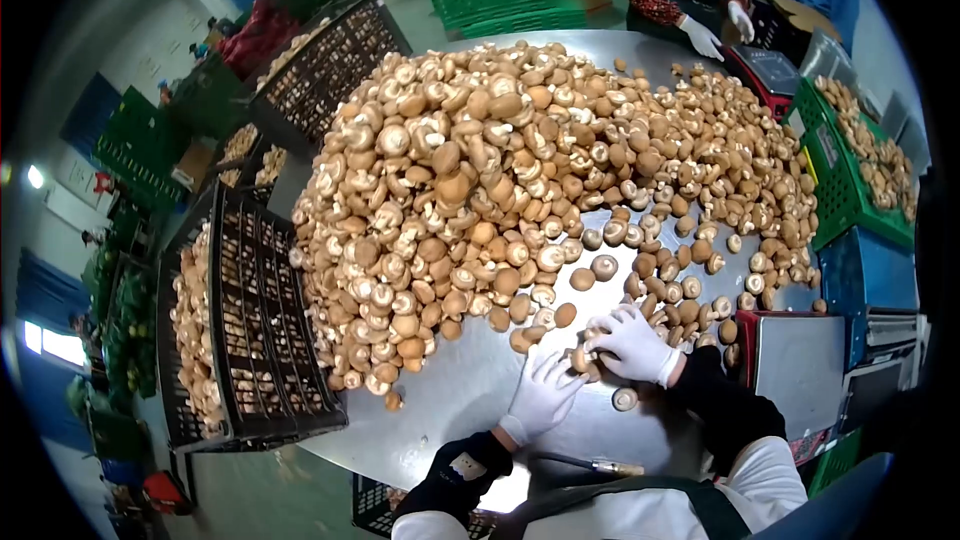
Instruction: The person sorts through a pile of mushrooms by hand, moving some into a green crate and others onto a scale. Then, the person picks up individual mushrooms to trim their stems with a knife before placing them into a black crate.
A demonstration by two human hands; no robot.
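My left hand (pixel 545 395), in a white glove, lies low over the metal table with its fingers stretched out. Its fingertips reach a brown mushroom (pixel 580 359) between my two hands. My right hand (pixel 634 344), also gloved, has its fingers bent around mushrooms there; part of them is hidden by the glove. A lone mushroom (pixel 624 399) rests stem side up below my right hand. Beyond both hands spreads a large heap of mushrooms (pixel 450 180), with loose ones along its near edge.
Black crates (pixel 270 330) of mushrooms stand at the left. At the right are a scale (pixel 805 365) and a green crate (pixel 830 165) with mushrooms. A hose with a brass end (pixel 610 467) lies near my body. Across the metal table (pixel 400 430) stands a person with gloved hands (pixel 702 38).
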